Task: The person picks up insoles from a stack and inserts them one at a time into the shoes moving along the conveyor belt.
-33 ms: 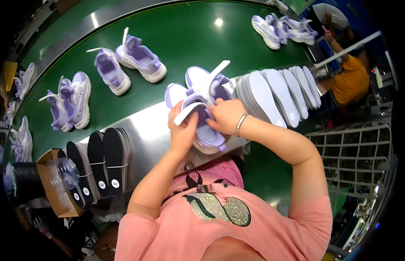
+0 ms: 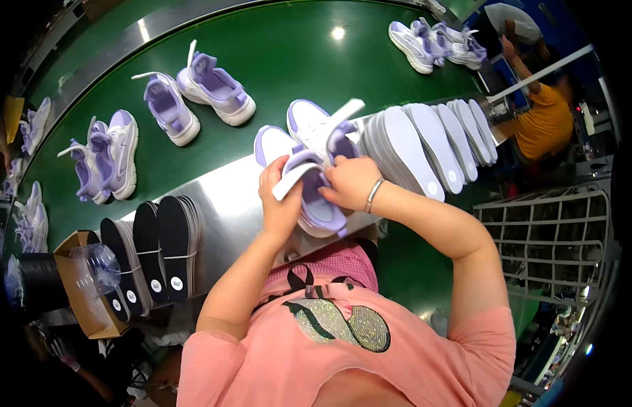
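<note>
A white and lilac sneaker [image 2: 321,211] is in front of me at the metal edge of the bench, heel toward me. My left hand [image 2: 280,197] grips its left side, with the thumb by the raised white strap [image 2: 294,182]. My right hand [image 2: 353,183] holds the right side of its collar, with the thumb dipping into the opening; the fingertips are partly hidden. The matching sneaker [image 2: 309,121] lies against it, just beyond and to the right, its own strap sticking up.
Stacks of pale insoles [image 2: 397,146] stand to the right, black insoles [image 2: 177,247] bound in bundles to the left. Beside those is a cardboard box [image 2: 78,298] with clear plastic. More sneaker pairs [image 2: 217,88] rest on the green surface [image 2: 289,54]. A wire rack [image 2: 547,244] and a person in orange [image 2: 547,125] are at right.
The whole scene has shifted slightly left and up in view. Both hands keep the same hold on the near sneaker.
</note>
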### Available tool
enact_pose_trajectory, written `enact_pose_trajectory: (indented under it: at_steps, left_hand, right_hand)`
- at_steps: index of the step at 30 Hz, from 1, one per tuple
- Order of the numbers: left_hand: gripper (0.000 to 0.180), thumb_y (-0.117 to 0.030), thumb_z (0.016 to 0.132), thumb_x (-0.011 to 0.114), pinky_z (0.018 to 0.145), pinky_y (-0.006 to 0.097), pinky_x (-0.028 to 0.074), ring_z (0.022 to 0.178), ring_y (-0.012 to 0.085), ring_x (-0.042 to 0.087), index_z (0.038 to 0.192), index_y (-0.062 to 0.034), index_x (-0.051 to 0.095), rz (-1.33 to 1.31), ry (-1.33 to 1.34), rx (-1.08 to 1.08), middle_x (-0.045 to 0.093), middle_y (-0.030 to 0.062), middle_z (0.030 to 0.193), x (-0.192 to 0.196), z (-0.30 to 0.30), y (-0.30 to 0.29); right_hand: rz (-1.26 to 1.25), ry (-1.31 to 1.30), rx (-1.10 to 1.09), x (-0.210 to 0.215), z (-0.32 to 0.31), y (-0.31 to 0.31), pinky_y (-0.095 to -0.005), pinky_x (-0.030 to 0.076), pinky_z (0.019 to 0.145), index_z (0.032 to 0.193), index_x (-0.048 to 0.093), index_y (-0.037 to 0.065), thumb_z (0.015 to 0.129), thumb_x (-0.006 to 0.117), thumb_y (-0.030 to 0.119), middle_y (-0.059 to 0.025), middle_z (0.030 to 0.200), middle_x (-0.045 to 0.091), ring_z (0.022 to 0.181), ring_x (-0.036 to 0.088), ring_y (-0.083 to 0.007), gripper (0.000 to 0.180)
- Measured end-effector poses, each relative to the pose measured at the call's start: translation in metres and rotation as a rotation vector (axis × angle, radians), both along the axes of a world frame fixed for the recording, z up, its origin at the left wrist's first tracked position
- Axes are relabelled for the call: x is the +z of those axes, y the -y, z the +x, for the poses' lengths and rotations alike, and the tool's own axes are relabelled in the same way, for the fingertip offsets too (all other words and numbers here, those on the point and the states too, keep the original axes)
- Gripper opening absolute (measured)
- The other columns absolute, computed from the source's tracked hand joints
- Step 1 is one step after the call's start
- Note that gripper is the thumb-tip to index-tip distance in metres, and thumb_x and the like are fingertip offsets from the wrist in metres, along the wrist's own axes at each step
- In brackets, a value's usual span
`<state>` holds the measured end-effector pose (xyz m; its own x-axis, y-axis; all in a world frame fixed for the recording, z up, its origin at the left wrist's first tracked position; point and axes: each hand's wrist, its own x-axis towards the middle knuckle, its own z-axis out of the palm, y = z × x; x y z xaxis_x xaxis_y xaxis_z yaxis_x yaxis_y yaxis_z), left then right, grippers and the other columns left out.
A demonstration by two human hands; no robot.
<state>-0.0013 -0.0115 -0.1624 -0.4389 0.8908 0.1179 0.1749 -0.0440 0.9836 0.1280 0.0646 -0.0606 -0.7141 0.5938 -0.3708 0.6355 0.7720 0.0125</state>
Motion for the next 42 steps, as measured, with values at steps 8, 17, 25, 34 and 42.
enact_pose_trajectory:
  at_steps: [8,17,25,34,42]
  left_hand:
    - [0.017,-0.017,0.076,0.060,0.066,0.037,0.043,0.074,0.0291,0.057,0.088,-0.0048,0.059,0.033,-0.084,0.079,0.061,0.0147,0.077,0.016,0.007,-0.007]
    - [0.021,-0.020,0.076,0.060,0.068,0.038,0.044,0.073,0.0312,0.055,0.089,-0.0045,0.058,0.033,0.038,0.061,0.059,0.0148,0.073,0.008,0.009,-0.009]
    - [0.031,-0.011,0.068,0.057,0.080,0.040,0.041,0.090,0.0355,0.051,0.097,-0.0044,0.054,-0.053,-0.082,0.015,0.058,0.0170,0.090,0.021,0.018,-0.002]
    - [0.032,-0.002,0.065,0.055,0.064,0.032,0.043,0.070,0.0246,0.053,0.097,-0.0008,0.055,0.040,-0.167,0.095,0.055,0.0140,0.082,0.015,0.032,0.002]
    - [0.032,-0.009,0.068,0.057,0.082,0.041,0.039,0.092,0.0364,0.049,0.099,-0.0009,0.053,0.052,-0.185,0.071,0.055,0.0189,0.094,0.014,0.031,0.002]
  right_hand:
    - [0.150,-0.652,-0.367,0.012,0.100,-0.017,-0.0388,0.045,0.072,0.087,0.059,0.004,0.075,0.062,0.030,-0.0123,0.087,0.059,0.079,0.056,-0.0293,0.028]
    - [0.373,-0.131,-0.622,-0.010,0.132,-0.042,-0.0390,0.043,0.077,0.085,0.056,0.010,0.070,0.067,0.036,-0.0123,0.097,0.055,0.094,0.050,-0.0300,0.033]
    - [0.179,-0.621,-0.692,-0.001,0.147,-0.047,-0.0315,0.042,0.074,0.082,0.056,0.008,0.068,0.068,0.026,-0.0096,0.091,0.052,0.084,0.052,-0.0251,0.026]
    - [0.148,-0.161,0.246,0.043,0.065,0.066,-0.0354,0.048,0.056,0.062,0.055,0.003,0.066,0.059,0.013,-0.0077,0.085,0.051,0.062,0.056,-0.0246,0.012]
    - [0.139,-0.249,-0.010,-0.031,0.015,0.040,-0.0404,0.047,0.056,0.064,0.057,0.003,0.069,0.057,0.015,-0.0162,0.089,0.051,0.064,0.057,-0.0316,0.013]
